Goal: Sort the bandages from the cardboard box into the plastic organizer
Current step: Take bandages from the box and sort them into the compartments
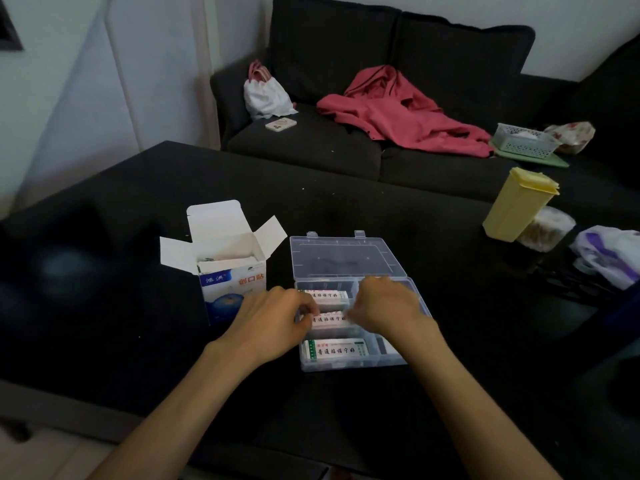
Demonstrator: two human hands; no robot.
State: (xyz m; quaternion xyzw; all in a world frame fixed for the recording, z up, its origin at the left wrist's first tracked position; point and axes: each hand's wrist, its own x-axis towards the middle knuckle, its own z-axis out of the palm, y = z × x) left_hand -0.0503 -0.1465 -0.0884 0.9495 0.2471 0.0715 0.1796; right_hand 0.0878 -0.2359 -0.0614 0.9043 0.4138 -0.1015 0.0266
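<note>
Left hand (277, 315) and right hand (382, 306) pinching ends of white printed bandage stack (329, 319) in clear plastic organizer's (417, 308) middle compartment, right of open cardboard box (232, 271). Probably light, flexible, slippery; best held at short ends.

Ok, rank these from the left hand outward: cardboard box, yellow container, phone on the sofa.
From the left hand:
1. cardboard box, just beside it, to its left.
2. yellow container, far right on the table.
3. phone, back on the sofa seat.

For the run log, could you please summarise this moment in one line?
hands: both gripping middle bandage stack | organizer: open | box: open
</note>
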